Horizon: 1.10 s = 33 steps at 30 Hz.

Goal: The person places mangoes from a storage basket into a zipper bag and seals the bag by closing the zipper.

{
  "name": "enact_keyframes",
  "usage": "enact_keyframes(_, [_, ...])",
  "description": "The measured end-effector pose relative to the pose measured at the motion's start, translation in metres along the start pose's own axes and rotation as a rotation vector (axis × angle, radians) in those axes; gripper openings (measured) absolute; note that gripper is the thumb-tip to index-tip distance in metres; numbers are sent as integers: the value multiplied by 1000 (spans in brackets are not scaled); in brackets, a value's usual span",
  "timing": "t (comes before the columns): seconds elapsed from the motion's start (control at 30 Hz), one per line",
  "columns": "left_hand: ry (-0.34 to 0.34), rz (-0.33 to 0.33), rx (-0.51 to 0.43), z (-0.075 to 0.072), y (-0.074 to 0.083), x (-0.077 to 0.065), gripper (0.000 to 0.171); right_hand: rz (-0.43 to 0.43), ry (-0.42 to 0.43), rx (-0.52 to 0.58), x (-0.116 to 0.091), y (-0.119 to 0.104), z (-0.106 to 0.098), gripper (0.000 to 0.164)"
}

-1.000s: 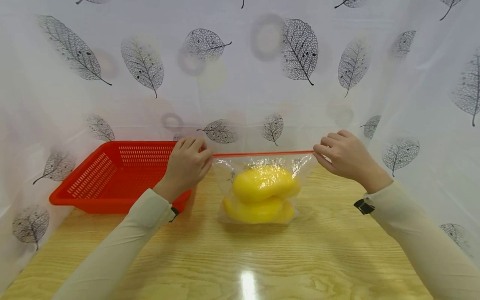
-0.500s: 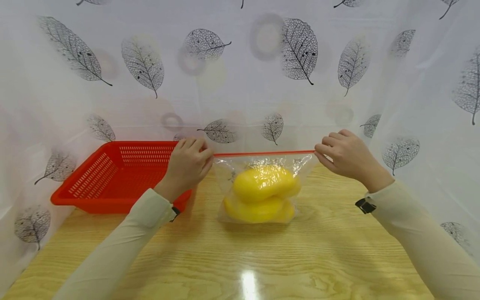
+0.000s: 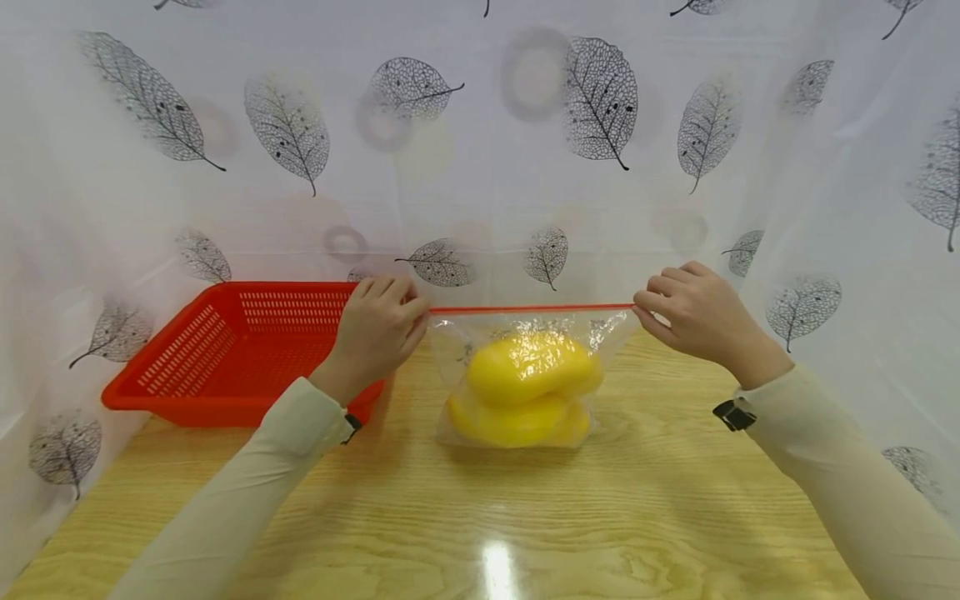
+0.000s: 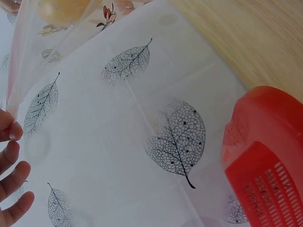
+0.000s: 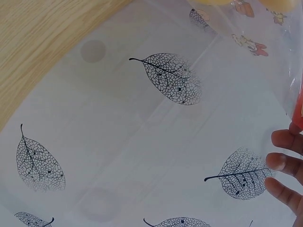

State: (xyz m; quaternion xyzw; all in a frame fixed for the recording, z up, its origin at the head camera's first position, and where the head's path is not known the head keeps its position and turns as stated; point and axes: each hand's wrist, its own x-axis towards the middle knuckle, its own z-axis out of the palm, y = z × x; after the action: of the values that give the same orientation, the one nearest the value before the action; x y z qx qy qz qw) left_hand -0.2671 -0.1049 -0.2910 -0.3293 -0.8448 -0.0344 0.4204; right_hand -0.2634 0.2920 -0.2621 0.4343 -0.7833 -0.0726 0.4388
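Note:
A clear zip bag (image 3: pixel 452 354) with a red zip strip along its top edge stands upright on the table. Several smooth yellow rounded things (image 3: pixel 532 367) lie inside it, stacked; their exact kind is blurred by the plastic. At the strip's left end, my left hand (image 3: pixel 377 329) pinches the top corner. My right hand (image 3: pixel 693 315) pinches the opposite corner, and the strip is stretched straight between them. In the left wrist view the left fingertips (image 4: pixel 10 130) hold the bag's edge, the other fingers spread. The right fingertips (image 5: pixel 284 138) meet the red strip in the right wrist view.
A red slotted plastic basket (image 3: pixel 247 408) stands to the left, partly behind my left hand and forearm. The wooden table (image 3: pixel 465 508) spreads toward me. A white curtain with leaf prints (image 3: pixel 480 167) hangs behind and at both sides.
My right hand has shifted slightly to the right along with its end of the red strip. My left hand and the basket have stayed almost where they were.

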Motion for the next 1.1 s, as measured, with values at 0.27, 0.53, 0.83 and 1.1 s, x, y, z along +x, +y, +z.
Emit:
enact_keyframes(0.27, [10, -3, -4, 0, -1, -1, 10, -1, 7, 1, 2, -1, 0, 48])
enact_keyframes(0.53, [31, -20, -50, 1, -2, 1, 10, 51, 11, 23, 1, -1, 5, 50])
enact_keyframes(0.83, [22, -35, -105, 4, 0, 1, 10, 178, -48, 88, 0, -12, 9, 22])
enact_keyframes(1.1, [26, -19, -115, 4, 4, -4, 9, 135, -82, 105, 9, -21, 10, 11])
